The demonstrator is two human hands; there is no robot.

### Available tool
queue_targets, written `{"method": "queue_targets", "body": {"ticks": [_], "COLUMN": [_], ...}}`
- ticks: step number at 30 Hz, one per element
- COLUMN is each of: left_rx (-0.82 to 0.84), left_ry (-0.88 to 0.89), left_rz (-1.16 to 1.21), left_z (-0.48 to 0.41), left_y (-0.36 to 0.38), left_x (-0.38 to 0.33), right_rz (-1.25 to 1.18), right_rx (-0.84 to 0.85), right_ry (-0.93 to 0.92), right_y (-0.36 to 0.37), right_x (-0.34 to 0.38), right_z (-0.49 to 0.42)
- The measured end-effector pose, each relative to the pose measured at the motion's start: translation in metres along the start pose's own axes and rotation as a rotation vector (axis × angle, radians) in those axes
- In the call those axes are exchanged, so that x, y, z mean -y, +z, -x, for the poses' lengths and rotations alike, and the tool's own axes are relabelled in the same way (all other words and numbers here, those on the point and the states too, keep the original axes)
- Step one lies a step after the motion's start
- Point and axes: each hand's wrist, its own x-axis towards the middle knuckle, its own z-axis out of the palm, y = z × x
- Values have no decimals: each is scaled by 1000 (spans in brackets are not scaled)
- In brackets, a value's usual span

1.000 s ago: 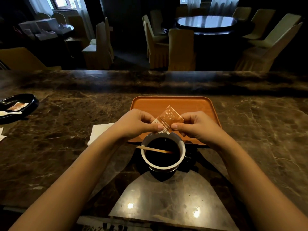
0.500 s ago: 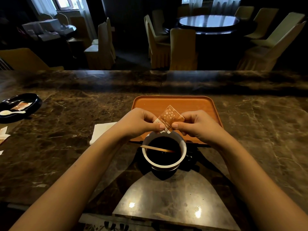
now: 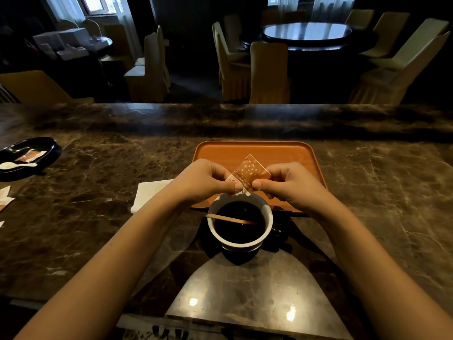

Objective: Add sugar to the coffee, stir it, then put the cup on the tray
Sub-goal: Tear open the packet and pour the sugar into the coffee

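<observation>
A white-rimmed cup (image 3: pixel 267 225) full of black coffee stands on the marble counter, with a wooden stir stick (image 3: pixel 230 218) lying across it. Just above the cup's far rim, an orange sugar packet (image 3: pixel 248 171) is pinched at its lower corner by both hands. My left hand (image 3: pixel 204 180) grips it from the left, my right hand (image 3: pixel 290 184) from the right, thumbs almost touching. Behind the hands lies the orange tray (image 3: pixel 252 149), partly hidden by them.
A white napkin (image 3: pixel 147 192) lies left of the cup. A black dish (image 3: pixel 46 149) with a sugar packet and a white spoon sits at the far left, torn paper scraps (image 3: pixel 5 197) near it. Chairs and a round table stand beyond the counter.
The hands and packet hold nearly the same pose over the cup; the thumbs have drawn slightly apart at the packet's lower corner.
</observation>
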Motion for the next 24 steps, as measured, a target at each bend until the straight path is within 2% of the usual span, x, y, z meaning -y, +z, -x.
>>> {"method": "queue_targets", "body": {"ticks": [16,24], "left_rx": [1,15], "left_ry": [16,-6], "left_rz": [-24,-23], "left_z": [1,3], "left_y": [-4,-2], "left_x": [2,1], "right_rz": [12,-90], "right_rx": [-6,19], "right_ry": [-16,20], "right_y": [-2,-1], "right_x": [0,0], "right_z": [-2,-2]}}
